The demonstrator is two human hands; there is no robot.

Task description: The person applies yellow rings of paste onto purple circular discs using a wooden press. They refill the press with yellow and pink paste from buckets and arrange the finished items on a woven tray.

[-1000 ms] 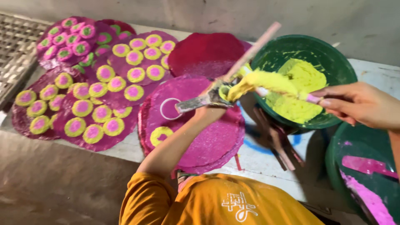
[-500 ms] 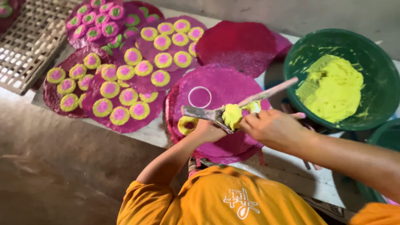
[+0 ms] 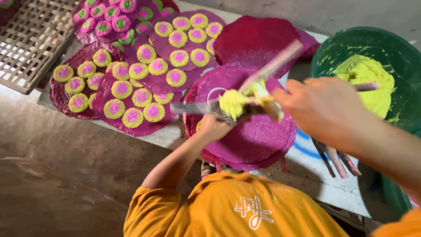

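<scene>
Head view, looking down at the worktop. Our left hand closes its fingers on a flat scraper blade carrying a lump of yellow paste, held above the nearest magenta disc. Our right hand, blurred, grips a thin pink stick that meets the paste. We judge that the soft lump could slide off the blade and smear the disc if the scraper tilts, or land off-centre beside the white ring. A green bowl of the same paste sits far right; finished discs with yellow-and-pink rosettes lie left, a slatted tray beyond. No packages, labels or signs are visible on the worktop.
</scene>
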